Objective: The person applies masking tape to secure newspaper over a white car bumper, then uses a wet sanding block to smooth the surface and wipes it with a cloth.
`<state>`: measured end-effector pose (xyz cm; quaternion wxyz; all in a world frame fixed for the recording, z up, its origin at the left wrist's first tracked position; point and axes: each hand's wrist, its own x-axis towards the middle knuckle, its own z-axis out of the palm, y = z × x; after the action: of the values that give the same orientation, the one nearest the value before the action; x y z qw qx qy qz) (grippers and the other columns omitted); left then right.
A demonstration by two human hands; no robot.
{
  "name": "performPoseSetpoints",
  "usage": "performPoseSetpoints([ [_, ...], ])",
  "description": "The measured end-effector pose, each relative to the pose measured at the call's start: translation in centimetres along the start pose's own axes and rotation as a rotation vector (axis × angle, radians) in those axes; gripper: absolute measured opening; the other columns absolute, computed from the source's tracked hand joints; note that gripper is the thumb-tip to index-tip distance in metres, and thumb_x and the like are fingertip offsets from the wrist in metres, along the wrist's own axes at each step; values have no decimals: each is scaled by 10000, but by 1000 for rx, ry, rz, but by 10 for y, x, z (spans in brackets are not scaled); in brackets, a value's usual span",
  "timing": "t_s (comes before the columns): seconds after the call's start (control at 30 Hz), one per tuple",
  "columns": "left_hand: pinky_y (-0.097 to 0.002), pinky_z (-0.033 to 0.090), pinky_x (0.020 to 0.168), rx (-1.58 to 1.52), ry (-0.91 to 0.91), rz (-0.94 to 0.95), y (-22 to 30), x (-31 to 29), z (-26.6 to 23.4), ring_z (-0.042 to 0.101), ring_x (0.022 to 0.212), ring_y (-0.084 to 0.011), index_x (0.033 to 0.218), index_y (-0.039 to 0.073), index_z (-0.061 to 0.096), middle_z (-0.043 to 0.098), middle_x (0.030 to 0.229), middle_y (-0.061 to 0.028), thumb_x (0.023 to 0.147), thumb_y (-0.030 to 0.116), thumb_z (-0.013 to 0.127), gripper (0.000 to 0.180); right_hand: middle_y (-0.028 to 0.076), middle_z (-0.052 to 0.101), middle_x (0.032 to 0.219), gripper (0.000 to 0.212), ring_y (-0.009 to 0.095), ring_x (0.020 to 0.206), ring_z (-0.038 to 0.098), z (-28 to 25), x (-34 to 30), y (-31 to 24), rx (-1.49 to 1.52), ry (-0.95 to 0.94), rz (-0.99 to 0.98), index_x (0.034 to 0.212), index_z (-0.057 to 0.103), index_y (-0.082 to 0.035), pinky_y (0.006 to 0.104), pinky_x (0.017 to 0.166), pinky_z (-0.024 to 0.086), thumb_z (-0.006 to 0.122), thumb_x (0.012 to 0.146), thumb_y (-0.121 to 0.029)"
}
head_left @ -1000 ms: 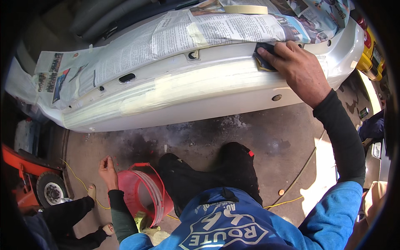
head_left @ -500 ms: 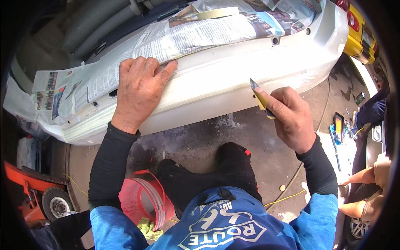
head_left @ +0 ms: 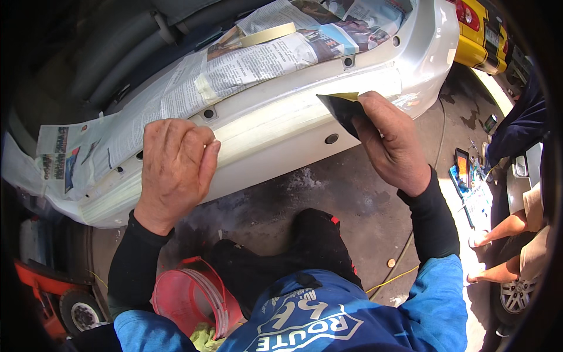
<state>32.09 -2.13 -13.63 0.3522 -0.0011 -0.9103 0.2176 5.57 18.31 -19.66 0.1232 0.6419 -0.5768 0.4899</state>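
A white car bumper (head_left: 270, 171) stretches across in front of me, with pale masking tape (head_left: 270, 139) along its upper ledge. My left hand (head_left: 176, 170) is over its left part, beside the newspaper, fingers curled in and thumb alongside; whatever is under the fingers is hidden. In my right hand (head_left: 390, 144) is a folded piece of sandpaper (head_left: 343, 110), dark on one face and yellow on the other, pinched between thumb and fingers. Its pointed corner faces left, above the bumper; contact with the surface cannot be made out.
Newspaper sheets (head_left: 246, 70) cover the area behind the bumper, with a pale yellow band (head_left: 268, 34) lying on them. A red bucket (head_left: 187, 296) stands by my legs, a yellow-green cloth (head_left: 204, 339) beside it. Another person's legs (head_left: 507, 226) and a yellow car (head_left: 472, 35) are at right.
My right hand has turned the sandpaper so its dark face shows. My left hand has drawn back from the newspaper edge and curled its fingers more. The whole view has shifted slightly.
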Motion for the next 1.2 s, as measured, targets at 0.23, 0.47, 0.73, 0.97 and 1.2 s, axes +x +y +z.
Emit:
performPoseSetpoints([
  [0.23, -497, 478, 897, -687, -525, -321, 132, -167, 55, 628, 942, -359, 995, 34, 670, 613, 960, -154, 865, 72, 699, 138, 66, 641, 1038, 405, 225, 976, 614, 15, 57, 10, -675, -224, -561, 1260, 725, -55, 366, 845, 528, 726, 857, -96],
  [0.47, -489, 319, 1236, -680, -880, -876, 227, -309, 106, 481, 1444, -345, 1598, 188, 448, 478, 1562, -217, 965, 104, 612, 659, 42, 623, 1152, 439, 208, 1044, 585, 28, 86, 28, -954, -427, -449, 1320, 714, -64, 332, 932, 524, 688, 883, -100],
  [0.73, -458, 446, 1104, -648, -646, -964, 235, -313, 101, 606, 1231, -335, 1410, 118, 639, 645, 1346, -127, 952, 145, 654, 459, 34, 596, 991, 125, 190, 1016, 604, 107, 100, -15, -621, -263, -770, 925, 739, -53, 335, 890, 552, 673, 875, -147],
  [0.97, -447, 460, 1067, -669, -638, -930, 237, -310, 87, 633, 1177, -335, 1408, 92, 630, 668, 1295, -121, 946, 143, 659, 466, 41, 656, 1155, 378, 188, 1054, 605, 53, 95, -2, -1009, -516, -363, 1239, 747, -59, 320, 949, 551, 699, 868, -117],
  [1.2, -451, 458, 1067, -638, -659, -985, 232, -311, 99, 634, 1178, -349, 1407, 79, 627, 669, 1300, -148, 946, 160, 659, 469, 55, 634, 977, 108, 204, 1020, 626, 131, 92, 2, -599, -210, -721, 939, 743, -65, 335, 869, 555, 691, 868, -127],
])
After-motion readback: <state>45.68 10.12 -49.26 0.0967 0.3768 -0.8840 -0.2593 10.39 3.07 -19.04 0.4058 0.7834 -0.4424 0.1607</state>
